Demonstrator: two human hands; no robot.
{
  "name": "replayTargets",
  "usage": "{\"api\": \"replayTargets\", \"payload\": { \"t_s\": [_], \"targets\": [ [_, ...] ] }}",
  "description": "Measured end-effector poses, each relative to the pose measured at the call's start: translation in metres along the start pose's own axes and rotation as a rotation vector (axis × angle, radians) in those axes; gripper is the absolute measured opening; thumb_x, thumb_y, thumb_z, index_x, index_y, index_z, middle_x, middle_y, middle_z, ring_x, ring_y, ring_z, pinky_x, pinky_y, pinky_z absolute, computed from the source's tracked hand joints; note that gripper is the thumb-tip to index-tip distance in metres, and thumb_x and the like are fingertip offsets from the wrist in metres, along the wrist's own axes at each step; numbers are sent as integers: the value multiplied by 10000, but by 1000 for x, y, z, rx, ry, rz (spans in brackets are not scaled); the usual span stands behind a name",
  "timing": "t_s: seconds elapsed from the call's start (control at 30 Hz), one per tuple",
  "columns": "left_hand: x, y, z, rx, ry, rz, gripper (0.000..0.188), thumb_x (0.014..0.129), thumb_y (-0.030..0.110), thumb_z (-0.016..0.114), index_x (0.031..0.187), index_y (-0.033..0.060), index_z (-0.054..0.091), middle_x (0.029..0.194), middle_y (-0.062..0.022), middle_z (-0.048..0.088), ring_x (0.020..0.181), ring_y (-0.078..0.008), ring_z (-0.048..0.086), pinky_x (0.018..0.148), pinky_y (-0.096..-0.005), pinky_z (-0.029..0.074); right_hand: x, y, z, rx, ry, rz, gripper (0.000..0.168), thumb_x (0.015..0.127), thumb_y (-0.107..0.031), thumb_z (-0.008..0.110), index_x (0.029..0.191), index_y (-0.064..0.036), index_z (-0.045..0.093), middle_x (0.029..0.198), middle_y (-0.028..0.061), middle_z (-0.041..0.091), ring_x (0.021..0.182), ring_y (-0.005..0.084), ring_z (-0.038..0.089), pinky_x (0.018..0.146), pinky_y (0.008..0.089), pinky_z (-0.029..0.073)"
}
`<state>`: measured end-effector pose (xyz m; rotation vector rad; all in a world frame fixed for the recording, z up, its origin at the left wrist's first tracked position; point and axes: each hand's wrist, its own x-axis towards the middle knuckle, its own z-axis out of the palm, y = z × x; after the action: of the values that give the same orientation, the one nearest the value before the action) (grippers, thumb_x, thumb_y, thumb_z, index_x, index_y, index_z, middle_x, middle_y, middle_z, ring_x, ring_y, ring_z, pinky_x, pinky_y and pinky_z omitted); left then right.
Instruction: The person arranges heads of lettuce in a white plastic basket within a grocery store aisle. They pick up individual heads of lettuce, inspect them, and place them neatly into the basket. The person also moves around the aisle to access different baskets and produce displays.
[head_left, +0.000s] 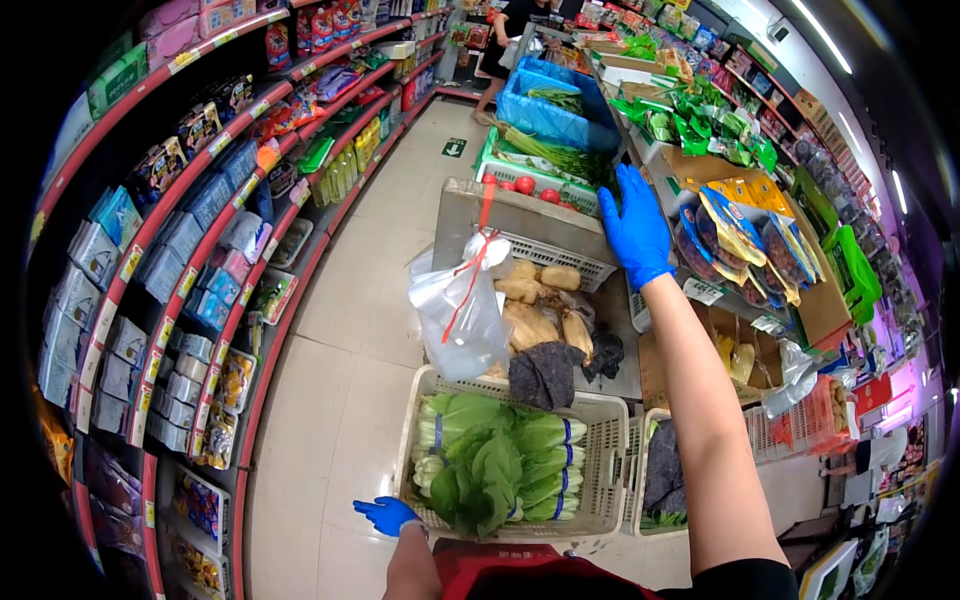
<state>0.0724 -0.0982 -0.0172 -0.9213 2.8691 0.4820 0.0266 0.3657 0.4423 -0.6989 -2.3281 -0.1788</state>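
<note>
My right hand (637, 225), in a blue glove, reaches forward with its fingers extended and nothing held. It is over the produce stand beside the crate of red tomatoes (525, 184); whether it touches the stand's edge I cannot tell. Low at the left, my gloved left hand (385, 516) hangs with nothing held, near the corner of a white plastic crate (606, 465). Bundles of leafy greens (480, 457) bound with blue-purple bands fill much of that crate. Behind it, pale lotus roots (531, 322) lie next to a dark cloth (545, 373). Clear plastic bags (459, 307) hang there by a red tie.
Red-edged shelves (281, 330) of packaged goods line the left side of a tiled aisle (322, 390). Bagged fruit (731, 240) stands in a cardboard box at right. Blue-lined crates (517, 101) are farther ahead, near another person (517, 30).
</note>
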Motion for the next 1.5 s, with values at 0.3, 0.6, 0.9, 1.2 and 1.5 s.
{"api": "replayTargets", "payload": {
  "t_s": [0.3,0.6,0.9,1.2,1.5],
  "targets": [
    [-9,13,-18,-184,-127,-16,499,888,196,299,1365,76,217,1319,-199,369,1002,-357,540,808,-416,448,1,-8,-17,40,-104,86,567,851,-390,453,1341,-144,307,1172,206,497,1067,351,486,848,428,424],
    [-6,5,-11,-277,-74,1,479,896,186,284,1358,67,242,1329,-182,364,1040,-362,515,829,-420,437,1,-9,-14,-16,-147,119,615,846,-389,450,1372,-161,227,962,201,573,850,359,563,679,453,457],
    [-12,2,1,-363,-153,-44,482,891,186,307,1353,55,261,1304,-194,393,1002,-371,534,805,-402,445,-2,-9,-22,91,-288,214,740,810,-412,504,1396,-264,79,742,148,620,686,355,587,611,440,452],
    [-19,23,-31,-237,-170,-70,499,891,231,284,1376,131,221,1294,-123,429,826,-382,585,668,-447,465,7,11,-9,156,-300,151,757,786,-445,510,1387,-315,69,872,180,625,807,369,592,714,439,460],
    [-16,22,-30,-240,-171,-69,499,890,222,276,1375,119,223,1312,-126,408,836,-387,581,675,-450,461,8,6,-13,164,-378,229,740,749,-310,489,1383,-327,108,893,202,617,805,375,589,725,444,460]
  ]
}}
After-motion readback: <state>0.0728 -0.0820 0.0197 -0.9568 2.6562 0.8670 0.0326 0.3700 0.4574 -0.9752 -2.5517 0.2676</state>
